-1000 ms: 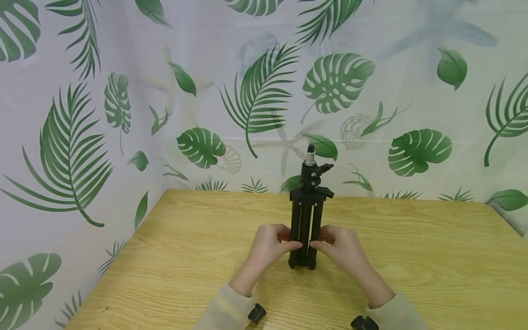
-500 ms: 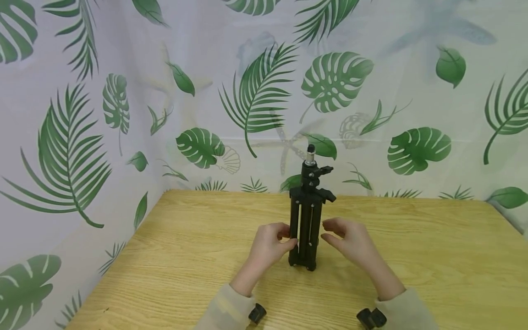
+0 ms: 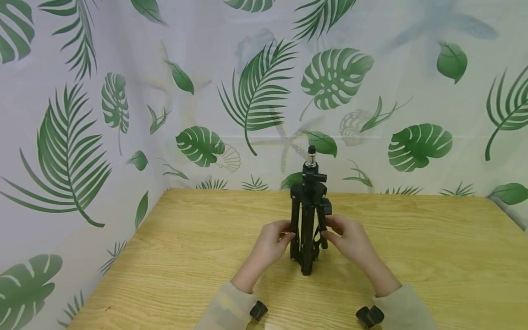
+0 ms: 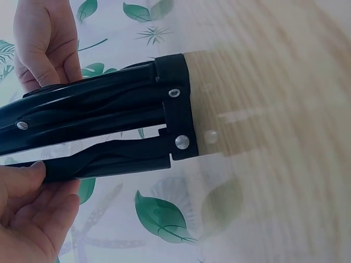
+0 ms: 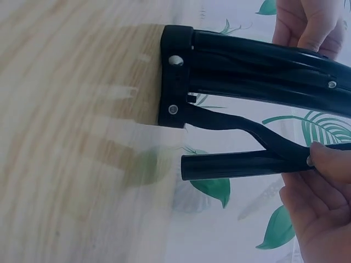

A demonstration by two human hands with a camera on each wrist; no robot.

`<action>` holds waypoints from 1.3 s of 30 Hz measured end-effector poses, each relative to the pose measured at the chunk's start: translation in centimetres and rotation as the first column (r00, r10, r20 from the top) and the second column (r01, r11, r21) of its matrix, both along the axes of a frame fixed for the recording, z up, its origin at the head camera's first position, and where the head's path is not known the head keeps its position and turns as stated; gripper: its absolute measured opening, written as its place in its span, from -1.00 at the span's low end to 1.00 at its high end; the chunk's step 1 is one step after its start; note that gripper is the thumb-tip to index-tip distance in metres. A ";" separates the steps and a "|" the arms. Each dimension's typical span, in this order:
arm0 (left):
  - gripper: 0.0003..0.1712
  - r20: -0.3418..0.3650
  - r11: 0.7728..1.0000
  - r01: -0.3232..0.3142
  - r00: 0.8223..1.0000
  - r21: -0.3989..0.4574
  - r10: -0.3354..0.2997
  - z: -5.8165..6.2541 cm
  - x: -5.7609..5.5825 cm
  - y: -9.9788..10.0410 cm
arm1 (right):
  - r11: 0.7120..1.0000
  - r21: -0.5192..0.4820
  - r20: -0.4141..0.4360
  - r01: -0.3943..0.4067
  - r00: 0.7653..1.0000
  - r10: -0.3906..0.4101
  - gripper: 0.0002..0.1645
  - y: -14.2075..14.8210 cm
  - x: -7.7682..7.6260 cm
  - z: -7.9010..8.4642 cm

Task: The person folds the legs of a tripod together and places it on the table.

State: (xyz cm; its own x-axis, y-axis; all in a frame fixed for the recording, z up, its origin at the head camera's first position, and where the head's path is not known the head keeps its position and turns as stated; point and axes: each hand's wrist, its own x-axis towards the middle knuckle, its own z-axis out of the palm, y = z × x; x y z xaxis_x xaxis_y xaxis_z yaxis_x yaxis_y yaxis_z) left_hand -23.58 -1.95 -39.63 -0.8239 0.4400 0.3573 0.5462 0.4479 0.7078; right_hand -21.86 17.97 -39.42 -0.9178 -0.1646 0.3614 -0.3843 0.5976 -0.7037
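A folded black tripod stand (image 3: 307, 238) stands upright on the table, its silver-and-black stud on top. My left hand (image 3: 272, 240) pinches the left leg between thumb and fingers; in the left wrist view this hand (image 4: 33, 213) has its thumb on the black leg. My right hand (image 3: 350, 236) pinches the right leg. In the right wrist view, that leg (image 5: 225, 164) is tilted out from the others, its lower end free, with a flat brace (image 5: 258, 131) joining it to the bottom bracket (image 5: 174, 82). Fingertips behind the legs are partly hidden.
The wooden table (image 3: 185, 247) runs back to a white leaf-printed curtain (image 3: 255, 36), which also hangs along the left side. Black wrist devices (image 3: 258, 311) sit by both sleeve cuffs.
The tripod has turned, so one leg now faces front. My right hand came off it, then took hold again. The right leg has swung outward; my left hand stayed at the left leg.
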 end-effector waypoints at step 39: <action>-0.76 0.083 0.990 -0.070 0.993 -0.120 0.081 1.1 0.4 -1.0 | 0.988 0.156 0.131 0.011 0.991 -0.032 -0.77 -0.4 1.3 1.9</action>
